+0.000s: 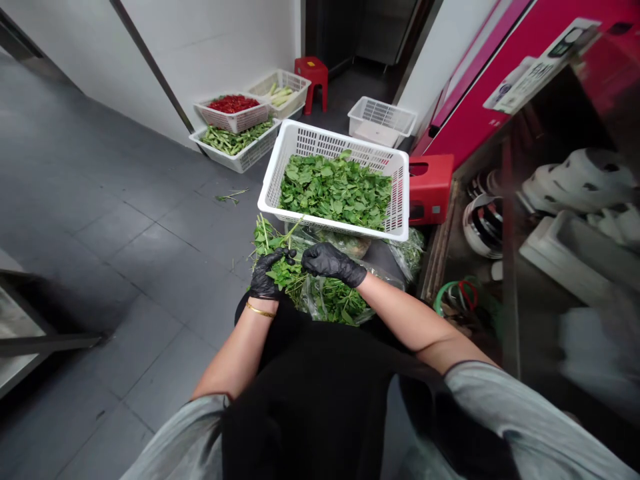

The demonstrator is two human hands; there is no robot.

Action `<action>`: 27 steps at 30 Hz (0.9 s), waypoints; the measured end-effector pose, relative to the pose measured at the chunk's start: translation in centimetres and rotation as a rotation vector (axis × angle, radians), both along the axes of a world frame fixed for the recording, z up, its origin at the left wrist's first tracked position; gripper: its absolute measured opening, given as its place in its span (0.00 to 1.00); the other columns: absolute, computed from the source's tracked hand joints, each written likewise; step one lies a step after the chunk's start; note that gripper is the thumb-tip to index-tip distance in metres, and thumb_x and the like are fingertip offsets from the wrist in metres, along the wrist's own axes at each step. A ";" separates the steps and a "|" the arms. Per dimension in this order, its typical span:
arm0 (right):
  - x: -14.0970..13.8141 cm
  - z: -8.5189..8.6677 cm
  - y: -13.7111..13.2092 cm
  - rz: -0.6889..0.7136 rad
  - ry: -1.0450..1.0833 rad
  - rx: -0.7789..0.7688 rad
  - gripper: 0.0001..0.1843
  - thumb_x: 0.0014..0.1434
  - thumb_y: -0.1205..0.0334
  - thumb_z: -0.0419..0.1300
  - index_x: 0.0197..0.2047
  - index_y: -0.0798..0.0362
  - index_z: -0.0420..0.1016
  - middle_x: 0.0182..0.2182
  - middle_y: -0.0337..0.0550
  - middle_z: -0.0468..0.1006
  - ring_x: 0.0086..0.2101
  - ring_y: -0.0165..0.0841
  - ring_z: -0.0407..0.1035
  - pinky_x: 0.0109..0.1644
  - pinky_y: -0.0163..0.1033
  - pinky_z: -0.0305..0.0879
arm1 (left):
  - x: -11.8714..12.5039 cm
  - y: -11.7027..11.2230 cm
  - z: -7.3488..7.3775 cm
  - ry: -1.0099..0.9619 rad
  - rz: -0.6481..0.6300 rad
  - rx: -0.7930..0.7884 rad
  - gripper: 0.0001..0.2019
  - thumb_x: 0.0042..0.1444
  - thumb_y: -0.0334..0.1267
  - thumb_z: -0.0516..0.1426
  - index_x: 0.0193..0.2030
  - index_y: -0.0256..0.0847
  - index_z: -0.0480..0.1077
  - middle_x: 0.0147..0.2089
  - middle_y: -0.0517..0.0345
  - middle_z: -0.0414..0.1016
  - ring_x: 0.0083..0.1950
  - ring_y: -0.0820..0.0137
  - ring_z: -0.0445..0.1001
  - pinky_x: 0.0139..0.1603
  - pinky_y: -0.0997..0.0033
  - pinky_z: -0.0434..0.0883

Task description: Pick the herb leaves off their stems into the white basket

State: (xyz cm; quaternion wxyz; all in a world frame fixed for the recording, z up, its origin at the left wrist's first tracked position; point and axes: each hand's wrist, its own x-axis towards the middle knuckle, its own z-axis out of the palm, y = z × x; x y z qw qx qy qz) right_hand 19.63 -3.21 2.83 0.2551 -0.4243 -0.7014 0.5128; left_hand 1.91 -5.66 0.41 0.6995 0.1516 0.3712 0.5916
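Observation:
My left hand [267, 275], in a black glove with a gold bangle at the wrist, is closed around a bunch of leafy green stems [281, 270]. My right hand [333, 263], also black-gloved, reaches in from the right, fingers curled and pinching at the same bunch. Below both hands lies a clear plastic bag of greens [330, 300] on my lap. Just beyond, a large white basket [280, 167] holds a heap of picked green leaves [336, 189].
By the far wall stand white baskets of red chillies [233, 105], green beans [233, 141] and pale stalks [280, 93], an empty basket [381, 120] and a red stool [313, 70]. A red box [430, 189] sits beside the big basket. Shelves with white dishes [580, 180] line the right. Grey tiled floor lies left.

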 end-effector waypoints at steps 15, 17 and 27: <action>-3.2 0.1 1.6 -0.453 0.561 -0.229 0.20 0.43 0.47 0.71 0.26 0.55 0.72 0.18 0.34 0.70 0.19 0.23 0.61 0.22 0.31 0.56 | 1.5 -0.2 -0.3 0.192 0.213 0.124 0.19 0.36 0.37 0.74 0.37 0.40 0.78 0.35 0.58 0.82 0.38 0.63 0.82 0.46 0.63 0.77; -2.4 0.5 2.1 -0.491 0.597 -0.217 0.19 0.44 0.49 0.70 0.27 0.54 0.72 0.18 0.33 0.70 0.19 0.23 0.61 0.22 0.31 0.56 | 0.9 0.0 -0.5 0.135 0.228 0.076 0.18 0.35 0.38 0.74 0.35 0.40 0.77 0.31 0.60 0.81 0.34 0.66 0.81 0.45 0.63 0.77; -2.5 0.6 1.4 -0.606 0.611 -0.157 0.17 0.48 0.49 0.67 0.30 0.55 0.74 0.20 0.33 0.70 0.18 0.22 0.59 0.21 0.31 0.54 | 2.0 -0.6 -0.2 0.116 0.171 0.000 0.19 0.35 0.40 0.74 0.35 0.39 0.77 0.32 0.57 0.82 0.40 0.62 0.82 0.46 0.63 0.77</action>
